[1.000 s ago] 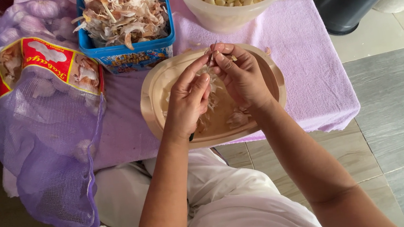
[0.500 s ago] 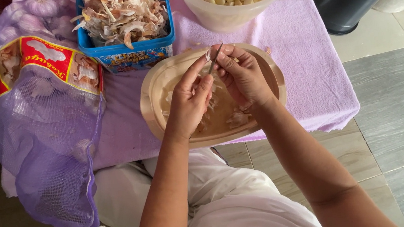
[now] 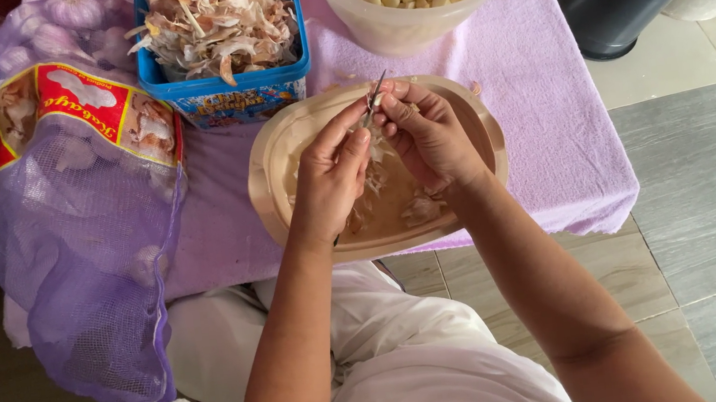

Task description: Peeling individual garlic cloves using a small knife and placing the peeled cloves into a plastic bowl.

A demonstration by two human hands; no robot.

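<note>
While your left hand [image 3: 333,173] pinches the garlic clove [image 3: 381,141] over the tray [image 3: 277,152], your right hand [image 3: 427,136] grips a small blade [image 3: 375,97] (pointing up-left, just above it).

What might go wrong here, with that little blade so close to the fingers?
The small blade sits pinched between the left hand and right hand, so a slip might nick a fingertip. The beige tray overhangs the table's near edge and might tip toward the lap. Loose skins in the tray could spill onto the purple cloth.
</note>
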